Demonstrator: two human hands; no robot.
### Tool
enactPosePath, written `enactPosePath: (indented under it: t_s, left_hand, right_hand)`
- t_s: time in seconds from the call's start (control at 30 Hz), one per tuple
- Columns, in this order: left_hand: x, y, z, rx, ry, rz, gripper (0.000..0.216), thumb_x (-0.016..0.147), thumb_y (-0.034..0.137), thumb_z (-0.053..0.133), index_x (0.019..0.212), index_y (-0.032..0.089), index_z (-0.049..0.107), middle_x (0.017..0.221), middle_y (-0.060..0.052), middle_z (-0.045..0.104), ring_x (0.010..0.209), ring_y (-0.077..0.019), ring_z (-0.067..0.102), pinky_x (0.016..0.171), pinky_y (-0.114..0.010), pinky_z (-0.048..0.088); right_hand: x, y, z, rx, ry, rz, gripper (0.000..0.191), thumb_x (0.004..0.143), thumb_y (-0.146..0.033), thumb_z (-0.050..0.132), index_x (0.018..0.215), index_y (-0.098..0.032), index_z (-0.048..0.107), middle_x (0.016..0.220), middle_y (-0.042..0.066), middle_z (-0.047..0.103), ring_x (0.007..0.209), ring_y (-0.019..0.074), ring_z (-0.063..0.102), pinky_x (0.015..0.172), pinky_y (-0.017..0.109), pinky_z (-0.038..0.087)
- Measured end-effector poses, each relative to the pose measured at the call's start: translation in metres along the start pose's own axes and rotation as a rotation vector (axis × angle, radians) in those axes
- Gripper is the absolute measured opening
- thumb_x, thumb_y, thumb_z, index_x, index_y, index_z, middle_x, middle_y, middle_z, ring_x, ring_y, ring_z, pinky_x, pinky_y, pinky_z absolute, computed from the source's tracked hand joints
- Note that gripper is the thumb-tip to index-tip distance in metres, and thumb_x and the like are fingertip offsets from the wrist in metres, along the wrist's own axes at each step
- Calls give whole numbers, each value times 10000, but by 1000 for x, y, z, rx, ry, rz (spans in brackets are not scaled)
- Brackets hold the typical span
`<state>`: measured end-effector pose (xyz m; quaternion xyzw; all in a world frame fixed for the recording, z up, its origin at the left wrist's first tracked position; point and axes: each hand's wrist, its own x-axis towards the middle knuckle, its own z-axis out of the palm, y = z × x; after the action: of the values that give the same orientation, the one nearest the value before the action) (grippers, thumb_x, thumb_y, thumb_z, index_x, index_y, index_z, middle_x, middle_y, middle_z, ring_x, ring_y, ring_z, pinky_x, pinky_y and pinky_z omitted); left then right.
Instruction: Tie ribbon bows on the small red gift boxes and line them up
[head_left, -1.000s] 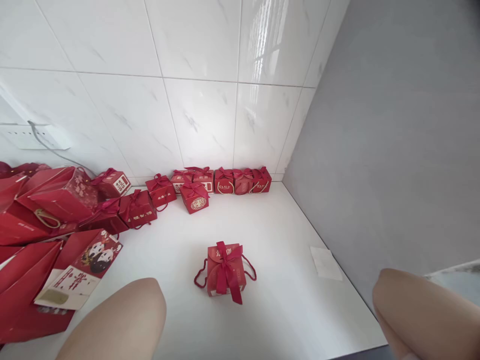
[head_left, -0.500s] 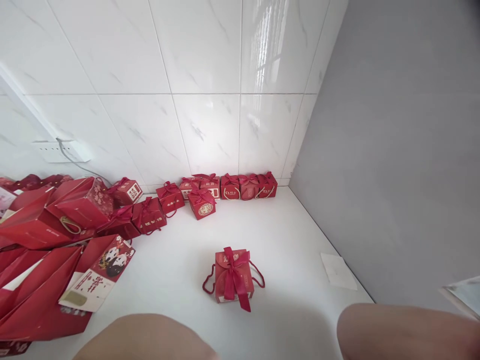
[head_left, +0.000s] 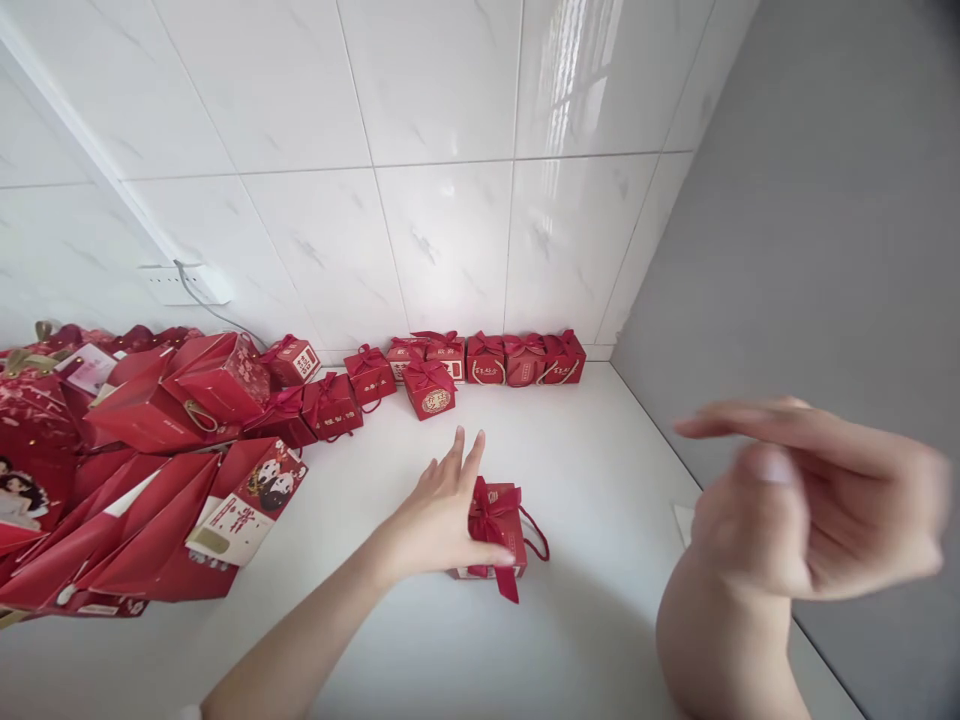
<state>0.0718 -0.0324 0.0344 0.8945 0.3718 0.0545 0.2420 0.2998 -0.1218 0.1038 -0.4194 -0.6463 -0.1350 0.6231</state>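
Observation:
A small red gift box (head_left: pixel 512 527) with a dark red ribbon bow and a rope handle stands on the white tabletop. My left hand (head_left: pixel 435 525) is at its left side, fingers spread and thumb reaching across the front; it covers part of the box. Whether it touches the box I cannot tell. Raised in the air at the right is my right hand (head_left: pixel 817 510), apart from the box and slightly blurred. Its index finger stretches left, the others are bent, and nothing shows in it.
Several ribboned red boxes (head_left: pixel 485 362) line the tiled wall (head_left: pixel 442 240). Flat and folded red cartons (head_left: pixel 161 520) are heaped at the left. A grey panel (head_left: pixel 810 250) bounds the right side. A white paper (head_left: pixel 684 522) is partly behind my right hand. A cable (head_left: pixel 199 300) runs from a socket.
Both my hands have come up into view; the left has reached the gift box, and the right has risen at the right. The view has shifted, so the surroundings sit further right.

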Motion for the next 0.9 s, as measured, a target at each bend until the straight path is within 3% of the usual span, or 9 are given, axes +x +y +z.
enactPosePath:
  t_s: [0.07, 0.17, 0.27, 0.37, 0.5, 0.67, 0.8, 0.9]
  left_hand:
    - [-3, -14, -5, -27, -172, -27, 1408, 513, 570, 846, 1535, 318, -88, 1597, -180, -147, 1433, -494, 159, 1098, -645, 276]
    - [-4, -34, -12, -61, -267, 16, 1319, 565, 433, 842, 1537, 345, -44, 1622, -118, -55, 1442, -419, 232, 1129, -549, 308]
    - [-5, -57, -22, -100, -122, -59, 964, 782, 341, 654, 1546, 339, 66, 1620, -47, 150, 1453, -314, 274, 1156, -464, 310]
    - [-4, -79, -28, -215, 61, -206, 631, 885, 260, 473, 1490, 315, 306, 1532, -39, 385, 1406, -265, 375, 1157, -440, 311]
    - [1, -89, -14, -525, 207, -230, 403, 929, 415, 465, 1296, 254, 511, 1328, -82, 582, 1249, -254, 529, 1077, -413, 397]
    - [0, -87, 14, -777, 241, -124, 430, 882, 453, 578, 1242, 235, 491, 1278, -108, 585, 1184, -256, 537, 938, -370, 451]
    - [-3, -87, 21, -772, 204, -97, 373, 821, 401, 672, 1123, 221, 547, 1273, -104, 578, 1165, -260, 541, 922, -364, 431]
    - [-4, -86, 19, -817, 187, -50, 269, 818, 378, 673, 971, 203, 537, 1263, -101, 578, 1195, -267, 533, 946, -369, 417]
  right_hand:
    - [2, 0, -5, -56, -93, 3, 163, 949, -164, 504, 1042, -224, 624, 857, 49, 662, 728, 214, 637, 608, 363, 473]
    - [6, 2, -4, -95, -587, 68, 131, 966, -177, 512, 1068, -205, 588, 931, 38, 665, 812, 188, 631, 700, 335, 486]
    - [2, 8, 8, -88, -816, 127, 164, 1011, -227, 438, 1137, -205, 541, 963, 40, 660, 826, 184, 619, 732, 336, 472]
    - [-14, 17, 26, -115, -954, 191, 176, 1023, -270, 406, 1132, -214, 533, 986, 56, 656, 833, 201, 622, 725, 338, 458]
    - [-48, 33, 49, -251, -1148, 407, 238, 1025, -376, 378, 1035, -209, 547, 895, 68, 657, 752, 232, 627, 655, 342, 436]
    - [-79, 54, 67, -95, -1229, 670, 403, 1027, -513, 239, 971, -234, 525, 737, 35, 633, 648, 224, 587, 601, 329, 393]
    - [-82, 62, 75, 239, -1134, 864, 422, 1005, -570, 302, 889, -231, 526, 853, 28, 678, 783, 206, 642, 712, 328, 448]
    - [-78, 61, 76, 322, -1048, 924, 434, 997, -591, 316, 891, -227, 526, 939, 30, 679, 849, 198, 650, 779, 331, 464]
